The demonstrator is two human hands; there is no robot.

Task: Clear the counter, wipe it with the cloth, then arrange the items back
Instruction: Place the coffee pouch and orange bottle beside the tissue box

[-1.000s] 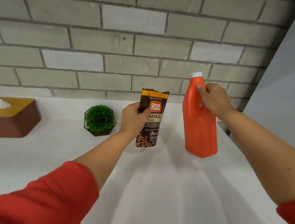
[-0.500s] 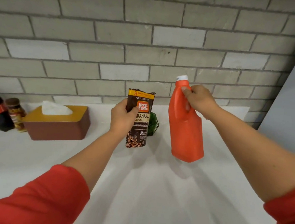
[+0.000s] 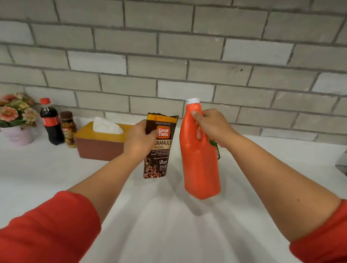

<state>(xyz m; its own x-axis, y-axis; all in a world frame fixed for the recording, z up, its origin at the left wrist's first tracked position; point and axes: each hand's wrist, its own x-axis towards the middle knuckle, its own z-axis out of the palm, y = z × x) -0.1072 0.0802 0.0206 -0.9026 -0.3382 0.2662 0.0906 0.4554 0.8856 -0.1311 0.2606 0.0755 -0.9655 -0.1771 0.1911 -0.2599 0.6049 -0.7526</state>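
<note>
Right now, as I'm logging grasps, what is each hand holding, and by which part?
The left hand holds the coffee pouch by its upper left side; the right hand holds the orange bottle by its handle.

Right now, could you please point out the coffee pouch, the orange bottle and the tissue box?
coffee pouch (image 3: 159, 166): head view, lower front.
orange bottle (image 3: 202, 173): head view, lower body.
tissue box (image 3: 99, 149): head view, front wall.

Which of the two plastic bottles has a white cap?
The large orange plastic bottle gripped by the right hand; the small dark cola bottle has a red cap.
</note>
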